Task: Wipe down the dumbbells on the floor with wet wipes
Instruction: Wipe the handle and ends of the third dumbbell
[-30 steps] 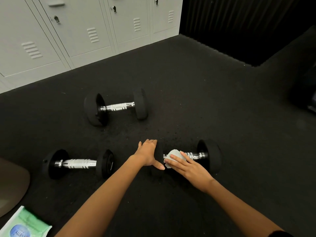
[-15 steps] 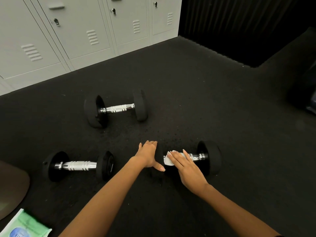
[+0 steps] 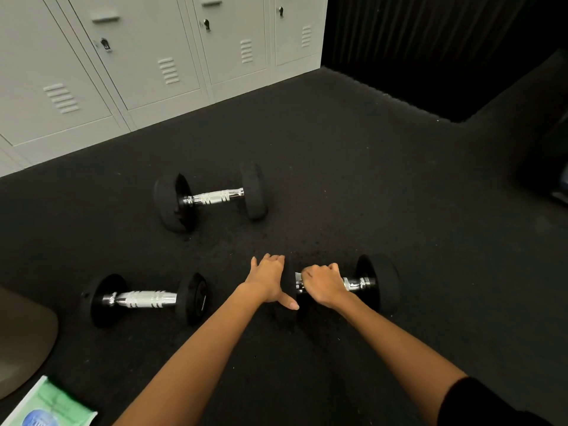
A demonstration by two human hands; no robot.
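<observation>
Grey lockers (image 3: 129,56) line the upper left above dark floor (image 3: 353,167). At lower centre, your right hand (image 3: 325,285) curls round the wet wipe (image 3: 298,277) on the nearest dumbbell (image 3: 376,282) handle; your left hand (image 3: 269,279) rests spread-fingered on its left weight.

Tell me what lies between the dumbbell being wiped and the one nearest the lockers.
Only bare black floor. The head view shows nothing between the gripped dumbbell and the far dumbbell.

Gym locker room: lockers (image 3: 147,56), dumbbells (image 3: 212,196).
</observation>
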